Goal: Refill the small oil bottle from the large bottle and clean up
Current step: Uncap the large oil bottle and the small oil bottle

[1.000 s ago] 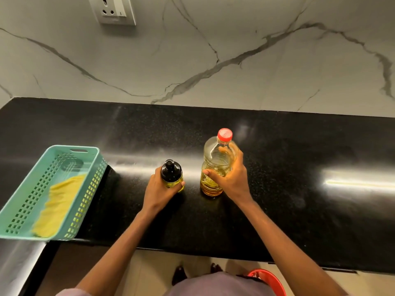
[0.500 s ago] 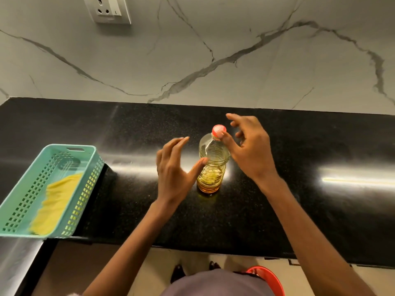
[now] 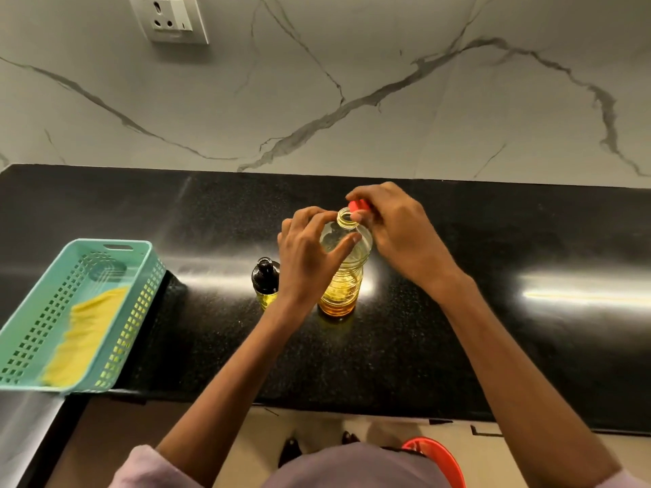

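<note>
Black speckled countertop (image 3: 458, 346) runs under a marble-veined wall, and I stand at it with the large bottle (image 3: 343, 276) upright in front of me. My left hand (image 3: 310, 255) curls round its shoulder, thumb and fingers steadying it near the neck, while my right hand (image 3: 398, 230) pinches the red cap (image 3: 359, 206), which sits off to the side of the bare threaded mouth, so I judge the big bottle open. The small oil bottle (image 3: 266, 283) stands just beside it on my left, its black top on and only a little oil showing, so uncapping it, pouring, recapping both and wiping up all remain. A teal basket (image 3: 123, 255) with a yellow cloth (image 3: 84, 339) waits at the counter's left end, likely for the cleanup. Neither bottle shows a label or any writing I can read.
</note>
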The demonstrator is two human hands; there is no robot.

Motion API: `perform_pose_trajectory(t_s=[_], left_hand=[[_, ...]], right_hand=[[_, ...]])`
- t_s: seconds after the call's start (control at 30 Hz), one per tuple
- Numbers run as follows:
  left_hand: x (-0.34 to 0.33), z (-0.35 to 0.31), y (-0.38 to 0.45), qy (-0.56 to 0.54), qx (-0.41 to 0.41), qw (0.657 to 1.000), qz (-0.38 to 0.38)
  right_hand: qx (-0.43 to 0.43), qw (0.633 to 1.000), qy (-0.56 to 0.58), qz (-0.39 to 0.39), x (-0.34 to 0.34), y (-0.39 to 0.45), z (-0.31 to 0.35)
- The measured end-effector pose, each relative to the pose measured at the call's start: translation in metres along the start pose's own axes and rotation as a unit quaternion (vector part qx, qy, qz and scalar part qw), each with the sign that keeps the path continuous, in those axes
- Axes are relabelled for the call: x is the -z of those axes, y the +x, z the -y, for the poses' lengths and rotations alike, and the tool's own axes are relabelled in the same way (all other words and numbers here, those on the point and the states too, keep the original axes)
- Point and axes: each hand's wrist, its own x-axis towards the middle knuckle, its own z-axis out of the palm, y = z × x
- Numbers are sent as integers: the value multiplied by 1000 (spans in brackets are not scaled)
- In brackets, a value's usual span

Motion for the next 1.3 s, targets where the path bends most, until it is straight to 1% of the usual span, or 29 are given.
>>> perform_pose_trajectory(t_s=[0.03,0.1,0.17,0.2,0.23,0.3,0.37,0.43,0.53,0.67,0.77,0.83,0.87,1.0,1.07,1.17,1.3], left_hand=[[0,0,0,-3,1,1000,2],[0,1,0,-5,2,1000,6],[0,2,-2,-8,8,1000,7],[0,3,-5,-16,14,1000,4],[2,3,-9,-28,24,999,-4],[5,4,-21,-52,46,997,-29],[8,8,-39,-68,72,994,-49],[9,16,-61,-76,108,990,-46],[6,32,-95,-70,161,984,-12],[-2,45,-130,-53,209,975,52],[-6,47,-147,-55,224,970,82],[-7,48,-147,-63,236,967,68],[-6,48,-144,-70,248,965,47],[4,54,-114,-108,308,942,-72],[12,63,-93,-95,315,938,-105],[19,78,-67,-55,307,945,-99],[21,93,-49,-8,279,959,-42]], right_hand=[[-12,998,47,-50,-1,-9,-3],[-55,980,131,-140,-9,-33,-9],[-121,954,197,-191,-28,-63,-18],[-157,943,216,-199,-42,-78,-25],[-193,936,223,-194,-57,-92,-32],[-245,934,200,-165,-88,-118,-49],[-262,943,153,-137,-113,-137,-65],[-270,950,110,-108,-129,-149,-75],[-287,953,69,-66,-142,-156,-82],[-259,966,-7,-5,-155,-165,-90],[-243,970,-26,3,-156,-168,-90],[-234,972,-24,-5,-154,-168,-87],[-229,973,-18,-13,-154,-169,-85],[-181,982,15,-53,-151,-166,-67],[-140,987,31,-74,-152,-161,-53],[-84,991,55,-91,-152,-151,-33],[-50,992,90,-71,-154,-137,-13]])
